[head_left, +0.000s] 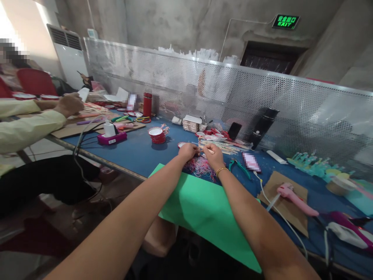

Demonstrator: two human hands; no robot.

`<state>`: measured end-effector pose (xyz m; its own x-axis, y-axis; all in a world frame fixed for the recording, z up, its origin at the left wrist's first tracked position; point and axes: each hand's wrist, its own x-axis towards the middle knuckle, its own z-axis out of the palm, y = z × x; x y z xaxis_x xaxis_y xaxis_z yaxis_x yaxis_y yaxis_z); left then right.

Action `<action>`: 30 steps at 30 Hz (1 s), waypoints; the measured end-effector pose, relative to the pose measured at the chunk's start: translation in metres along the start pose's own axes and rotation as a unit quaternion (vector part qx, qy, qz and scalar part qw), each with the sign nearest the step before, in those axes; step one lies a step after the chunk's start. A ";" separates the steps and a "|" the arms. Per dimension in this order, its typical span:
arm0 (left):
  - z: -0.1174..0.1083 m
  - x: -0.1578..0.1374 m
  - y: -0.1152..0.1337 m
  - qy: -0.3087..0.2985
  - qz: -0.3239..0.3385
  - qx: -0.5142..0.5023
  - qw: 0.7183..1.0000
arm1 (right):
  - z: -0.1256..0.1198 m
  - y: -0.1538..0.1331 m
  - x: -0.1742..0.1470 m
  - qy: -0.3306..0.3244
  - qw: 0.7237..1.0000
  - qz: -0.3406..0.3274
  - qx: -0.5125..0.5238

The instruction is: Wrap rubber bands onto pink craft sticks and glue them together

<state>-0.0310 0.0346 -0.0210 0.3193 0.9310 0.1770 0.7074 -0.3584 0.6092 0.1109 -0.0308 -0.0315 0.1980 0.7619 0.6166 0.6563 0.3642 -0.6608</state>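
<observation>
My left hand (189, 151) and my right hand (214, 156) come together over the blue table, their fingertips almost touching. A pale thin stick (210, 151) is pinched in my right hand. The fingers of my left hand are closed near the stick's far end; what they hold is too small to tell. Below both hands lies a tangled heap of pink, blue and white thread (201, 168). A green sheet (201, 202) spreads under my forearms and hangs over the table edge. Green-handled pliers (240, 168) rest to the right of my right hand.
Pale sticks (225, 147) lie behind my hands. A stack of red-rimmed round pieces (157, 135) stands left. At right, a pink glue gun (297, 198) sits on cardboard (300, 221), its cable trailing. A purple power strip (112, 137) and a co-worker's hand (70, 104) are at left.
</observation>
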 end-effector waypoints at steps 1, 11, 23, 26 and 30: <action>0.000 0.000 0.000 0.000 -0.001 0.000 1.000 | 0.000 0.000 0.000 -0.002 1.000 -0.002 -0.002; -0.003 -0.004 0.002 0.003 0.026 0.001 1.000 | -0.006 0.003 0.000 0.012 1.000 0.011 -0.020; -0.001 -0.002 0.001 0.002 0.012 0.006 1.000 | -0.001 0.003 0.001 -0.007 1.000 -0.013 -0.025; -0.002 -0.001 0.001 0.002 0.023 0.003 1.000 | -0.004 0.004 0.001 0.002 1.000 0.006 -0.028; -0.002 -0.002 0.001 0.003 0.027 0.000 1.000 | -0.005 0.003 0.001 0.006 1.000 0.013 -0.021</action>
<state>-0.0323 0.0328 -0.0194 0.3535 0.9104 0.2148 0.6888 -0.4087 0.5988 0.1167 -0.0319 -0.0311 0.2234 0.7640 0.6053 0.6808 0.3221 -0.6578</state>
